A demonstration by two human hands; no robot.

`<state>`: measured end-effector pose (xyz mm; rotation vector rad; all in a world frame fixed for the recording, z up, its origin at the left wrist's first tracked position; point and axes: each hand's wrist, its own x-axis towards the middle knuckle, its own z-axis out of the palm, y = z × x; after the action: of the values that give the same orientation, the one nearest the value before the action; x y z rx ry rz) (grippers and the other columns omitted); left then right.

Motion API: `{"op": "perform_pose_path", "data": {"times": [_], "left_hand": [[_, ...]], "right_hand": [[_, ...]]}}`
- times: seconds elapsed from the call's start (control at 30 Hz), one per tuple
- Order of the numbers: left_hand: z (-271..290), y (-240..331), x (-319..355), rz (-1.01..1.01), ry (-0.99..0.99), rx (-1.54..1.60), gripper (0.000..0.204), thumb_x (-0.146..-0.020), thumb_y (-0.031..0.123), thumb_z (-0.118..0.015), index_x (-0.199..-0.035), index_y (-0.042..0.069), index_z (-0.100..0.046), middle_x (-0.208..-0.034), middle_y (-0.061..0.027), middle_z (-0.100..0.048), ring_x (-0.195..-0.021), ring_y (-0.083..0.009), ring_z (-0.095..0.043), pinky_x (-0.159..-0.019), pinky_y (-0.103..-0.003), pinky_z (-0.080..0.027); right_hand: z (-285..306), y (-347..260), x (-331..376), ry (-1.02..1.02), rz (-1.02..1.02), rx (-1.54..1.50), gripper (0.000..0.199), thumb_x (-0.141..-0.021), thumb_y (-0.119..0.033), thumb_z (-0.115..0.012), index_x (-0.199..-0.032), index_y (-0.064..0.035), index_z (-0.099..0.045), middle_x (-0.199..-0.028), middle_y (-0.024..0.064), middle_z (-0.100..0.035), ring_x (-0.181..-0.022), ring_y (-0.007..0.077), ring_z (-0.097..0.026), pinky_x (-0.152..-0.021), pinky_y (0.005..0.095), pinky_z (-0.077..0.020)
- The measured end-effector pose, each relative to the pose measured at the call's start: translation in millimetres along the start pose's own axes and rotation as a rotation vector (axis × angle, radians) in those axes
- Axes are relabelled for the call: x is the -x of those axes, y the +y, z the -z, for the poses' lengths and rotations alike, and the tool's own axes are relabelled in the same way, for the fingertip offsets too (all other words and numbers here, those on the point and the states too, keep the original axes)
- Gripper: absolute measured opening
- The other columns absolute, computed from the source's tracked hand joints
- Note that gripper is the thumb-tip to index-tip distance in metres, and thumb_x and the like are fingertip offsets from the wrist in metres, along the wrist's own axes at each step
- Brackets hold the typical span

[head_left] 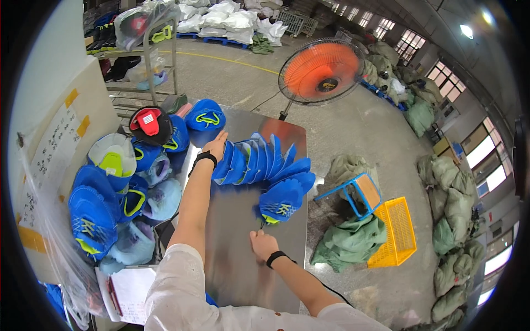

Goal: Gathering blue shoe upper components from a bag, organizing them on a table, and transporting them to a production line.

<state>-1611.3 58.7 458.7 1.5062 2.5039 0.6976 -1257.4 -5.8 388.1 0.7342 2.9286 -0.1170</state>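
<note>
A row of blue shoe uppers (251,160) leans in overlapping layers across the metal table (237,226). At the row's left end, my left hand (214,148) lies against the uppers with its fingers stretched out. The row curves toward me on the right, ending in a blue upper (280,203) with a lime-green collar. Just below that collar is my right hand (264,245), its fingers closed. A thin dark piece sticks up from this fist toward the upper; its kind is too small to tell. A dark band circles each wrist.
More blue uppers (91,207) and pale-blue ones (163,198) are heaped at left, beside an open notebook (132,292). An orange fan (320,71) stands beyond the table. Right of it are a blue-framed stool (367,193), green sacks (350,243) and a yellow crate (395,234).
</note>
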Motion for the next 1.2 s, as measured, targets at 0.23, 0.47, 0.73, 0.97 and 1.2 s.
{"op": "perform_pose_path", "data": {"times": [0.23,0.47,0.73,0.97,1.2], "left_hand": [[-34,-9,-11,0.229,0.001,-0.255,0.026,-0.081,0.011,-0.042,-0.087,0.004,-0.067,-0.097,-0.0180,-0.061,-0.087,-0.0305,-0.061,-0.076,-0.038,-0.050],[-33,19,59,0.223,0.125,-0.045,0.027,-0.081,0.010,-0.038,-0.090,-0.004,-0.059,-0.092,-0.0230,-0.060,-0.083,-0.0352,-0.061,-0.073,-0.041,-0.050],[26,107,194,-0.008,-0.050,-0.362,0.019,-0.080,0.015,-0.047,-0.084,0.007,-0.063,-0.098,-0.0152,-0.056,-0.080,-0.0293,-0.062,-0.066,-0.038,-0.051],[-13,215,290,-0.195,-0.039,-0.291,0.019,-0.080,0.020,-0.048,-0.088,0.011,-0.064,-0.095,-0.0146,-0.057,-0.093,-0.0334,-0.057,-0.072,-0.043,-0.048],[-71,326,420,0.119,-0.055,0.216,0.021,-0.081,0.027,-0.048,-0.090,0.014,-0.063,-0.127,-0.0146,-0.042,-0.094,-0.0386,-0.053,-0.082,-0.048,-0.042]], "right_hand": [[5,-10,-6,-0.091,0.012,-0.009,0.013,-0.082,-0.015,-0.042,-0.089,-0.0039,-0.044,-0.079,0.0158,-0.054,-0.066,0.0306,-0.061,-0.057,0.0382,-0.0513],[-2,-8,-3,-0.029,0.014,0.021,0.013,-0.083,-0.015,-0.042,-0.089,-0.0040,-0.045,-0.081,0.0170,-0.055,-0.065,0.0320,-0.061,-0.056,0.0400,-0.0509],[-5,9,-7,-0.017,0.035,0.000,0.021,-0.085,-0.016,-0.036,-0.094,-0.0048,-0.052,-0.087,0.0199,-0.060,-0.075,0.0326,-0.062,-0.061,0.0410,-0.0510],[-2,32,46,-0.186,0.230,-0.006,0.035,-0.088,-0.023,-0.027,-0.095,-0.0054,-0.056,-0.091,0.0177,-0.063,-0.082,0.0332,-0.061,-0.071,0.0439,-0.0477],[-6,128,221,-0.536,0.353,-1.065,0.013,-0.083,-0.009,-0.044,-0.091,-0.0049,-0.053,-0.074,0.0046,-0.054,-0.055,0.0144,-0.053,-0.048,0.0301,-0.0434]]}}
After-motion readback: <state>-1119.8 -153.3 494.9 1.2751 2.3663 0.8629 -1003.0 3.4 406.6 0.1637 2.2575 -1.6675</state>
